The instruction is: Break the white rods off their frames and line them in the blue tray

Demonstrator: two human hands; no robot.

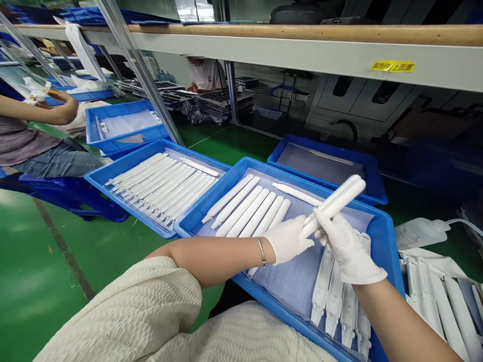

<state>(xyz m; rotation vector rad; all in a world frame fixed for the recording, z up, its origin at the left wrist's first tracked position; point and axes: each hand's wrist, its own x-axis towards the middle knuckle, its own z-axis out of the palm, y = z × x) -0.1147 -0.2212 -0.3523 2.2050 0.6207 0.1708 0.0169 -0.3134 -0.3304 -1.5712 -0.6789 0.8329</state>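
My right hand (345,246), in a white glove, is closed round two long white plastic pieces (341,198) with rounded ends. They lie side by side, tilted up to the right above the blue tray (392,251). At their lower end my left hand (289,240), also gloved, has the tip between thumb and fingers; part of the thumb is hidden behind them. Below my left hand, several smooth white pieces (245,211) lie in a slanted row. Under my right hand are several white pieces (335,296) with narrow, notched ends. One more piece (296,192) rests along the far wall.
Left of it, another blue tray (169,231) holds a row of white pieces. A further blue tray (372,173) stands behind. At right are a plastic bottle (420,233) and more white pieces (437,301). A metal post (141,70) and a seated co-worker (41,130) are at left.
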